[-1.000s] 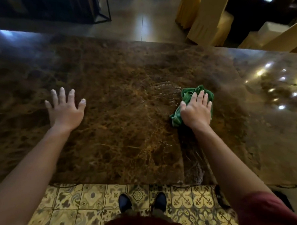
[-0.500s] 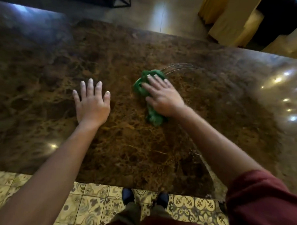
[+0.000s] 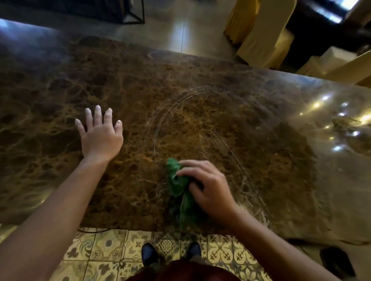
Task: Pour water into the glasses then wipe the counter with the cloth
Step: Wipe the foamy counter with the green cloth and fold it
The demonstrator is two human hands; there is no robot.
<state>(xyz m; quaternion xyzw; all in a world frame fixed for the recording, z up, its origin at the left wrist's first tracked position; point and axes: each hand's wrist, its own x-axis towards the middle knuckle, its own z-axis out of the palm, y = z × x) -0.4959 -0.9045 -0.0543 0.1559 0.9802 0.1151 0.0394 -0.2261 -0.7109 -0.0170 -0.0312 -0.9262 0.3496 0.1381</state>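
Note:
A crumpled green cloth [image 3: 177, 183] lies on the brown marble counter [image 3: 202, 124], close to its near edge. My right hand [image 3: 209, 188] presses down on the cloth, fingers curled over it, covering its right side. A curved wet streak arcs across the stone beyond the cloth. My left hand [image 3: 100, 135] rests flat on the counter to the left, fingers spread, holding nothing. No glasses or water vessel are in view.
Patterned floor tiles [image 3: 113, 249] and my shoes show below the counter's near edge. Beyond the far edge stand chairs in cream and yellow covers [image 3: 266, 31] and a dark metal frame [image 3: 132, 10]. Ceiling lights glare off the counter's right part.
My right hand has swept the cloth from the far right, across to the left, then back toward the near edge, leaving a curved wet trail. The left hand stays flat in place.

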